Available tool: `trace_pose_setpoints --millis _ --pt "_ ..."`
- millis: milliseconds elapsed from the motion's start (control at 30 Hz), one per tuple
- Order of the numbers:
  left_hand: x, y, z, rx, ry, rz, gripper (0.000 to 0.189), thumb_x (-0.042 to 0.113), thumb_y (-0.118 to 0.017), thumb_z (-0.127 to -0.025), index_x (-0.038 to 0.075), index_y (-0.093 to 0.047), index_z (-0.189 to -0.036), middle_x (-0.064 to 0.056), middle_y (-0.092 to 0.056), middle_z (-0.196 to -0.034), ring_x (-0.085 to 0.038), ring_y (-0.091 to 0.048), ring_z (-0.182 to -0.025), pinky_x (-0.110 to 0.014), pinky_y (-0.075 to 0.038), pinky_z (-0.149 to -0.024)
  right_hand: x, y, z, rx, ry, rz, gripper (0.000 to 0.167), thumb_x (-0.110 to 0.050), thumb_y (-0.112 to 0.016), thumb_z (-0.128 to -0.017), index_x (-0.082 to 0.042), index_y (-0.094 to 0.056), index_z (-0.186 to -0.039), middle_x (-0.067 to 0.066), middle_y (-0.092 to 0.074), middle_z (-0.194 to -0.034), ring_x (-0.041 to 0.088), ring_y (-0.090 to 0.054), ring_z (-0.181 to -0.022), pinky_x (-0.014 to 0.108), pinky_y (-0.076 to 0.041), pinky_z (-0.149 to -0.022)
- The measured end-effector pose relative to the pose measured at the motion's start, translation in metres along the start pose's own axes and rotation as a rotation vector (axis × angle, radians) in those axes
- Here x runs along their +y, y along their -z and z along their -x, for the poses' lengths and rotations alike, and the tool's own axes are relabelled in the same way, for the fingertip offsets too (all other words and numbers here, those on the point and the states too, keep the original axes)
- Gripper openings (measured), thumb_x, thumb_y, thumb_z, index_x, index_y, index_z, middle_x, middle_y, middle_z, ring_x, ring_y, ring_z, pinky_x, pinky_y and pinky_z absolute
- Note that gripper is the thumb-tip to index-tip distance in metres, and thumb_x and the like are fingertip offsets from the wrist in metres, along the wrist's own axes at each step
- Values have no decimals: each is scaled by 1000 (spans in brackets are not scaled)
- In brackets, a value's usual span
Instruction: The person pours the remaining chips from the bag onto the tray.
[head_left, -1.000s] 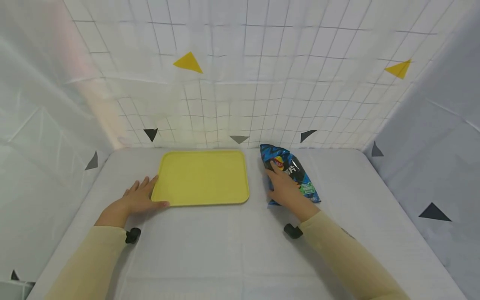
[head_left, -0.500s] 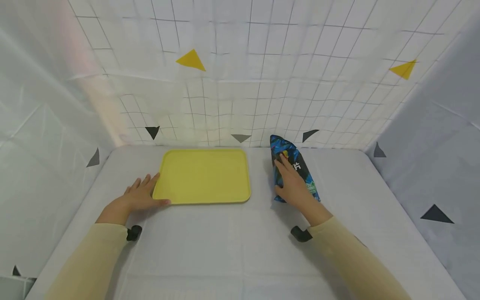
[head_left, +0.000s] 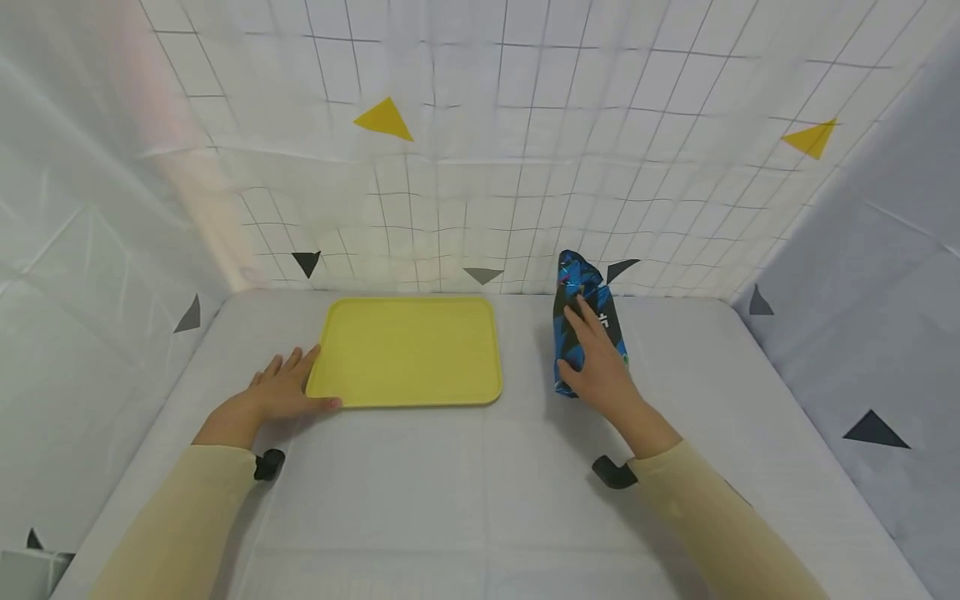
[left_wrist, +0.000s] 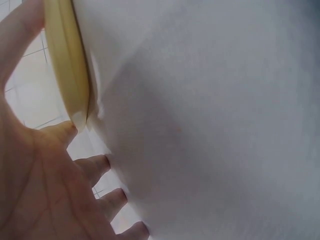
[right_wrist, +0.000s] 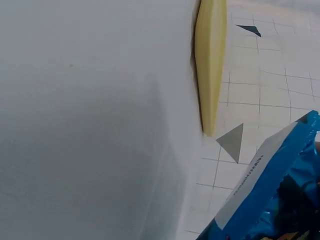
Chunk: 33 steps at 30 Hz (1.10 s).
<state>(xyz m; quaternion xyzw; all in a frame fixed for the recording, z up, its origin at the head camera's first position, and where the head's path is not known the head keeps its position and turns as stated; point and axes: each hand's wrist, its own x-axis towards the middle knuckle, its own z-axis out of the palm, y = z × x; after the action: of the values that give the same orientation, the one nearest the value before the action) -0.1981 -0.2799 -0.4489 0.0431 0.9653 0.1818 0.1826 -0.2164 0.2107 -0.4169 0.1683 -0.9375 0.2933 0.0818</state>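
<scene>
In the head view a yellow tray (head_left: pixel 405 354) lies flat on the white table. My left hand (head_left: pixel 279 393) is spread at its front left corner, thumb along the front edge, index finger against the left side. In the left wrist view the index fingertip meets the tray's rim (left_wrist: pixel 70 65), and the other fingertips touch the cloth. To the right of the tray, my right hand (head_left: pixel 600 367) grips a blue and black bag of chips (head_left: pixel 577 279) from above, its fingers over the printed front. The bag's back and edge (right_wrist: pixel 280 185) show raised off the cloth in the right wrist view.
White cloth (head_left: pixel 420 500) covers the table. A gridded white sheet (head_left: pixel 465 192) with yellow and dark triangles hangs along the back, and plain sheets (head_left: pixel 847 275) stand at both sides. A dark wrist camera (head_left: pixel 615 472) sits on each wrist.
My right hand has lifted the bag of chips and shifted it right and away from me; the bag has turned more upright. My left hand and the tray have stayed in place.
</scene>
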Motion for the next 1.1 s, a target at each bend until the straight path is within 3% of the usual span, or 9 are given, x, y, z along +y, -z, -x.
trace_pose_setpoints --millis 167,600,1100 --pt "1 0 0 2 -9 1 123 73 -65 -80 -1 -7 -159 -39 -4 -158 -66 1 -140 -80 -4 -106 2 2 3 30 5 -46 83 -7 -71 -90 -10 -26 -159 1 -4 -169 42 -22 -149 59 -46 -99" --pt "4 3 2 1 -7 -3 121 71 -66 -81 -1 -8 -159 -40 -5 -158 -65 0 -140 -79 -6 -107 4 7 11 112 88 -72 86 -7 -75 -88 -13 -27 -159 2 -8 -168 39 -20 -150 64 -36 -107" --pt "5 4 4 4 -10 -3 121 70 -67 -81 -2 -9 -158 -41 -6 -157 -67 -2 -140 -80 -7 -106 -1 5 20 169 204 -108 89 -5 -79 -85 -14 -30 -158 9 -14 -167 42 -24 -148 66 -36 -106"
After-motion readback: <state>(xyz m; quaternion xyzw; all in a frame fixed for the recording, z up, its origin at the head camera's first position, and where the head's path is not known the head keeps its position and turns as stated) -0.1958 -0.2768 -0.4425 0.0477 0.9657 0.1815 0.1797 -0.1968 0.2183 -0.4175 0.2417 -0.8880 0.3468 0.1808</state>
